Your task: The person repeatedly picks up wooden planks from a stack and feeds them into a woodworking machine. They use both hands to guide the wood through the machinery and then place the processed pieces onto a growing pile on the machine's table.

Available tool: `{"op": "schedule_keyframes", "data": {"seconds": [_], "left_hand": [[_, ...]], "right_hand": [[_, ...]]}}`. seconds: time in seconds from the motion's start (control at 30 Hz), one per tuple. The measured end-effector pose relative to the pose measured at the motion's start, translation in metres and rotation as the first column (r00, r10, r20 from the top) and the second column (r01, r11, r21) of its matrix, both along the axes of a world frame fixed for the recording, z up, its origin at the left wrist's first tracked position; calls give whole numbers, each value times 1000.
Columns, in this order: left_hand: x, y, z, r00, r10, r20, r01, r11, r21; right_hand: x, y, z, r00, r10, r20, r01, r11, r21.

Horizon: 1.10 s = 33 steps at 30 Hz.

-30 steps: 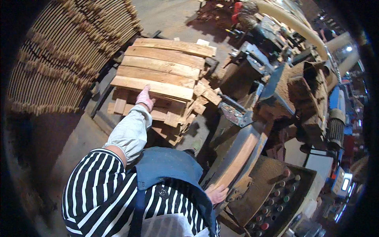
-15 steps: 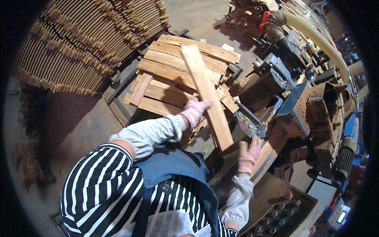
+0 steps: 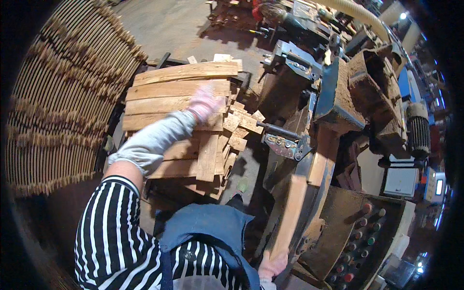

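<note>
My left hand point(image 3: 205, 102), in a pinkish glove, is over the right part of a stack of wooden boards point(image 3: 169, 91). Motion blurs its fingers, and whether it touches a board I cannot tell. Low in the view, my gloved right hand point(image 3: 273, 265) grips the near end of a wooden board point(image 3: 289, 212). That board lies lengthwise on the bed of a woodworking machine. Its far end meets another wooden piece point(image 3: 317, 166), which runs in under the dusty blue metal hood point(image 3: 333, 99).
Short offcuts point(image 3: 237, 125) jut from the stack's right side. A metal clamp-like fitting point(image 3: 282, 145) borders the machine bed. At lower right is a panel of coloured buttons point(image 3: 360, 246). Tall rows of stacked wooden strips point(image 3: 63, 106) fill the left. A ribbed hose point(image 3: 360, 17) arches overhead.
The board in my left hand has left it; a board now lies on the machine bed. My right hand, formerly spread, now holds its near end. My left hand reached over the stack.
</note>
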<state>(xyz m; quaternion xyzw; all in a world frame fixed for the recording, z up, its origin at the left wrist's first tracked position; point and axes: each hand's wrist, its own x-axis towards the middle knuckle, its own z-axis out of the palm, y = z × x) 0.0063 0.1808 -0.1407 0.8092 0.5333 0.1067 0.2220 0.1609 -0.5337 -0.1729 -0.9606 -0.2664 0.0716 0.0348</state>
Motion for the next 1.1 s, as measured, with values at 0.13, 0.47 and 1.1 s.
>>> {"op": "schedule_keyframes", "data": {"seconds": [0.13, 0.47, 1.1], "left_hand": [[-73, 137, -32, 908, 225, -353, -61, 905, 422], [-78, 153, -14, 946, -74, -316, 27, 988, -150], [-139, 33, 46, 737, -361, -572, 196, 924, -329]], "right_hand": [[-18, -12, -17, 959, -285, 2, 285, 958, -35], [73, 145, -5, 929, -306, 211, 224, 914, 338], [54, 122, 1, 994, -29, 107, 0, 965, 262]]}}
